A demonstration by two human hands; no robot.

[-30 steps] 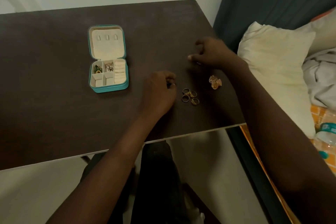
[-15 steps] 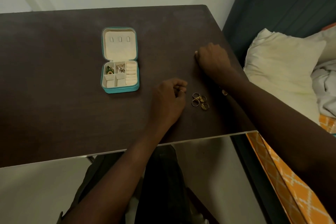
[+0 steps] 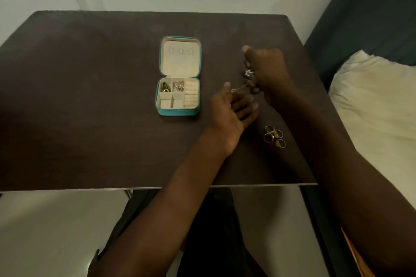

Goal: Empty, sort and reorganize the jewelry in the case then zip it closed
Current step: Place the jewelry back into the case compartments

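Observation:
A small teal jewelry case [image 3: 179, 113] lies open on the dark table [image 3: 90, 96], its cream lid flat behind it. Two back compartments hold a green and gold piece [image 3: 166, 87] and some silver and gold earrings [image 3: 178, 86]. Several gold rings [image 3: 274, 136] lie in a cluster near the table's right front. My right hand [image 3: 267, 69] is raised right of the case and pinches a shiny silver piece [image 3: 248, 73] with a thin chain hanging toward my left hand [image 3: 231, 110]. My left hand is palm up with relaxed fingers, touching the chain's end.
A cream pillow [image 3: 371, 105] lies on a bed right of the table, against a dark headboard [image 3: 364, 13]. The table's front edge runs just above my lap. A white wall stands behind the table.
My right hand lifted off the table with a silver chain piece and moved toward the case. My left hand uncurled, turned palm up and rose to meet the chain. The camera view shifted.

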